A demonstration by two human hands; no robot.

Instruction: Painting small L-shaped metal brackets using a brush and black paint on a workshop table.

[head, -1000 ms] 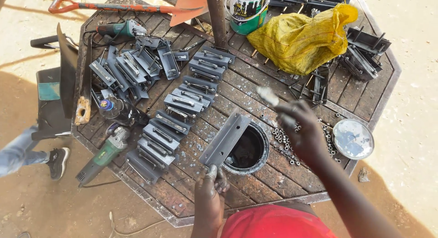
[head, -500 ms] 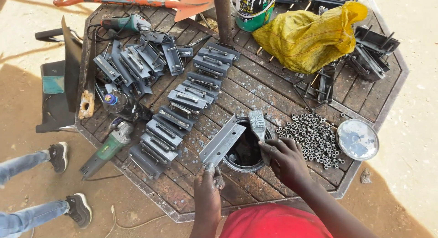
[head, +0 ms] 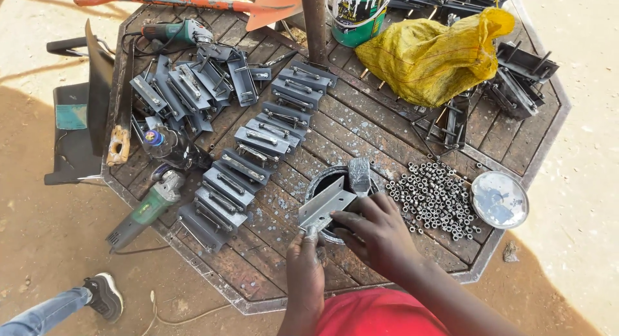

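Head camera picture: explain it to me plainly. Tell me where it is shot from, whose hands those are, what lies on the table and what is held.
The camera sits on a person's head and looks straight down, so the two bare arms reaching up from the bottom edge are that person's own. The left hand grips the lower end of a flat grey metal bracket, which rests tilted across an open paint tin. The right hand holds a paintbrush with its bristles at the bracket.

They work over an eight-sided wooden table. On it lie rows of painted brackets, a heap of small metal nuts, a round tin lid, a yellow sack, a closed paint can and a green angle grinder. A second person's shoe shows at the lower left.
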